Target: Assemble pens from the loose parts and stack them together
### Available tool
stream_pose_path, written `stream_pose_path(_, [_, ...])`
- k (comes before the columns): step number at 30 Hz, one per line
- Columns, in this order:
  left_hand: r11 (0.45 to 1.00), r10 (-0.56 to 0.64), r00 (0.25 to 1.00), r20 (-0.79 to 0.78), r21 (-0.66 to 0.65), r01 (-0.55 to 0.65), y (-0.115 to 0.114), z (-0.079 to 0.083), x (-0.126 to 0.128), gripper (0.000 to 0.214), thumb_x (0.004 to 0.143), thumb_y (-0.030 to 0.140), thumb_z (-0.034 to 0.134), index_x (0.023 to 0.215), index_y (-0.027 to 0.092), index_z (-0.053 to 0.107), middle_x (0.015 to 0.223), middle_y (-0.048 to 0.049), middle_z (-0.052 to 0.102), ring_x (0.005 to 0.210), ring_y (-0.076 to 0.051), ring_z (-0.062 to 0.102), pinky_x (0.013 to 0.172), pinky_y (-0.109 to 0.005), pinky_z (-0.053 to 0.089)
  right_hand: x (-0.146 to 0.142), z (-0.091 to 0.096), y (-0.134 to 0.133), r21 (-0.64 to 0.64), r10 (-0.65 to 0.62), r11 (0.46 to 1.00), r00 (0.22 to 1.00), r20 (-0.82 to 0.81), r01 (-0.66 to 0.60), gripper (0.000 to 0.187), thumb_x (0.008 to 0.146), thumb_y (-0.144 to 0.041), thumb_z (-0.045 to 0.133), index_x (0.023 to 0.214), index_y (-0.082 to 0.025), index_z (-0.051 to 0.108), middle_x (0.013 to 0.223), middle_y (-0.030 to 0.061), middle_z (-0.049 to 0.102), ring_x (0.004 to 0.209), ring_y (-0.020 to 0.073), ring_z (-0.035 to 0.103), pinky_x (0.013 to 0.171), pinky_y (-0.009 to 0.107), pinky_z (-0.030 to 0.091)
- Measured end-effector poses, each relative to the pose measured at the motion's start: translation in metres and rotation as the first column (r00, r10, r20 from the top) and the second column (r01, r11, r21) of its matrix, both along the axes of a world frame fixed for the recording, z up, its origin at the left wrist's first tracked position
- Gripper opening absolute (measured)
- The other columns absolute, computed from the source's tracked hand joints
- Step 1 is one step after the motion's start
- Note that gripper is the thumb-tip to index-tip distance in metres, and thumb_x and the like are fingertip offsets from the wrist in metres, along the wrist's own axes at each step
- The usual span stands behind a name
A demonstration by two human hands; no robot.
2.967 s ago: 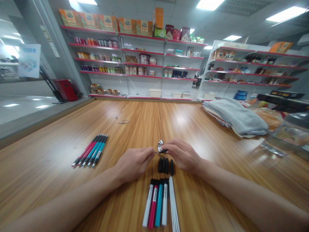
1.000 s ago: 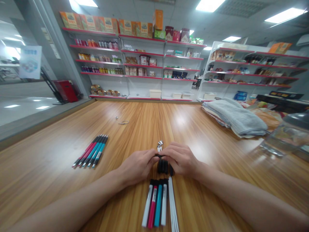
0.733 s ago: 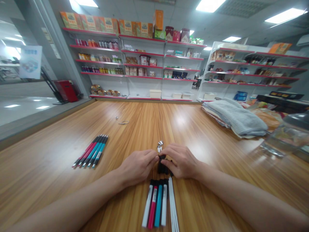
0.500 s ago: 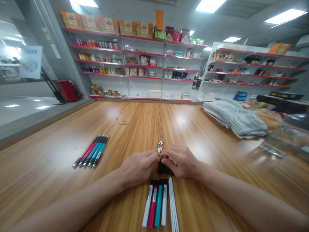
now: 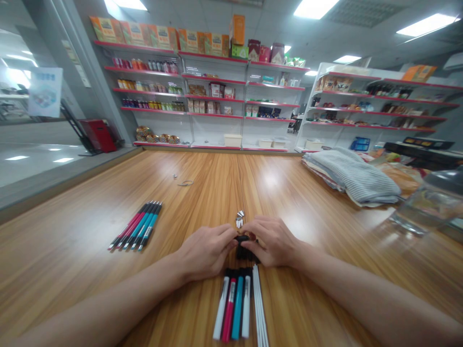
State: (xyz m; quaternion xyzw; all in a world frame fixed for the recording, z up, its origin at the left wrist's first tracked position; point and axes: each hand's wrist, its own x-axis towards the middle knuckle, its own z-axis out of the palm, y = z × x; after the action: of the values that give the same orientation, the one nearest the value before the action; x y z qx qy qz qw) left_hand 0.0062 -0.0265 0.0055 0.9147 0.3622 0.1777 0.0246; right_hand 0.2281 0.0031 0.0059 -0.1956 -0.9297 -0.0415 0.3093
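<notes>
My left hand (image 5: 208, 250) is closed in a pinch, its fingertips beside a group of short black pen parts (image 5: 244, 249). Whatever it pinches is too small or hidden to make out. Across from it, my right hand (image 5: 270, 242) has its thumb and forefinger curved and slightly apart over the same black parts. Small silver and white pen pieces (image 5: 240, 218) lie just beyond the fingertips. Nearer to me are several pen barrels in white, pink (image 5: 228, 311) and blue (image 5: 238, 308), their black ends pointing away. Thin white refill tubes (image 5: 260, 308) lie along their right side.
Several whole pens (image 5: 137, 225) in pink and blue lie in a row at the left. A small wire loop (image 5: 185, 183) is farther back. Folded striped cloth (image 5: 356, 173) and a clear container (image 5: 427, 202) stand at the right. Stocked shelves (image 5: 213, 101) rise behind the table.
The fingertips of my two hands, close together before, have parted slightly. My right thumb and forefinger have spread, and more of the black parts shows between the hands.
</notes>
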Motion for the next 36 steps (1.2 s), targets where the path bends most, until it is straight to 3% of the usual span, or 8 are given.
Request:
stream_pose_path(4, [0.998,0.047,0.998,0.049,-0.041,-0.045,-0.001,0.0,0.0,0.02,0.095,0.032,0.037,0.11,0.021,0.042,0.088,-0.0022,0.062,0.073,-0.018,0.062,0.06,-0.028,0.042,0.0,-0.003,0.0,0.028,0.001,1.0,0.999,0.034,-0.002,0.021,0.093,-0.028,0.047,0.078,-0.018,0.056,0.066,0.0011,0.057,0.062,0.0128,0.049,0.057,0.026,0.033])
stream_pose_path(7, [0.999,0.041,0.999,0.035,-0.035,-0.04,-0.001,-0.001,0.0,0.016,0.096,0.031,0.035,0.106,0.022,0.044,0.09,-0.0015,0.063,0.076,-0.019,0.063,0.061,-0.028,0.042,0.002,-0.007,0.005,-0.046,-0.039,0.998,0.998,-0.051,0.036,0.032,0.095,-0.027,0.042,0.065,-0.018,0.051,0.059,-0.0007,0.051,0.055,0.0106,0.045,0.055,0.026,0.03])
stream_pose_path(12, [0.994,0.108,0.993,0.055,-0.027,-0.107,0.002,-0.002,-0.003,0.02,0.098,0.03,0.029,0.103,0.022,0.047,0.09,-0.0018,0.063,0.078,-0.018,0.062,0.063,-0.028,0.041,0.012,-0.009,0.023,-0.255,-0.363,0.914,0.916,-0.171,0.314,0.016,0.091,-0.023,0.046,0.082,-0.016,0.058,0.071,0.0012,0.058,0.061,0.0111,0.05,0.059,0.024,0.036])
stream_pose_path(16, [0.988,0.152,0.986,0.065,-0.033,-0.151,0.006,-0.003,-0.006,0.024,0.099,0.031,0.027,0.088,0.021,0.046,0.078,-0.0009,0.06,0.068,-0.016,0.058,0.059,-0.026,0.037,0.018,-0.011,0.033,-0.338,-0.403,0.871,0.912,-0.074,0.357,0.011,0.083,-0.022,0.057,0.093,-0.018,0.06,0.077,0.001,0.061,0.066,0.0124,0.054,0.062,0.023,0.039])
stream_pose_path(20, [0.987,0.161,0.985,0.06,-0.031,-0.159,0.004,-0.003,-0.007,0.025,0.099,0.03,0.027,0.087,0.02,0.047,0.073,-0.0005,0.059,0.064,-0.016,0.057,0.055,-0.026,0.034,0.016,-0.014,0.032,-0.372,-0.389,0.853,0.921,0.014,0.366,0.012,0.08,-0.025,0.063,0.09,-0.02,0.062,0.083,0.0018,0.063,0.074,0.014,0.057,0.065,0.023,0.04])
stream_pose_path(25, [0.99,0.129,0.99,0.051,-0.06,-0.126,0.002,-0.002,-0.007,0.024,0.098,0.029,0.026,0.089,0.02,0.046,0.075,-0.0012,0.06,0.065,-0.016,0.059,0.056,-0.026,0.035,0.013,-0.015,0.031,-0.348,-0.441,0.826,0.893,0.09,0.443,0.006,0.084,-0.025,0.059,0.082,-0.02,0.062,0.082,0.0017,0.063,0.072,0.0133,0.057,0.062,0.023,0.038])
stream_pose_path(32, [0.971,0.232,0.959,0.163,-0.093,-0.22,0.006,-0.003,-0.007,0.026,0.096,0.043,0.037,0.101,0.02,0.048,0.074,-0.0003,0.063,0.067,-0.017,0.062,0.057,-0.024,0.038,0.013,-0.014,0.027,-0.199,-0.495,0.829,0.852,0.172,0.522,0.008,0.089,-0.022,0.055,0.085,-0.018,0.06,0.085,0.0036,0.061,0.075,0.0148,0.057,0.065,0.026,0.037])
stream_pose_path(36, [0.984,0.175,0.971,0.165,-0.042,-0.17,0.007,-0.004,-0.007,0.025,0.096,0.042,0.037,0.089,0.02,0.048,0.074,0.0002,0.061,0.065,-0.014,0.06,0.056,-0.023,0.035,0.012,-0.014,0.025,-0.184,-0.507,0.826,0.845,0.17,0.533,0.008,0.089,-0.018,0.053,0.083,-0.018,0.058,0.083,0.0039,0.061,0.074,0.0151,0.057,0.065,0.026,0.038])
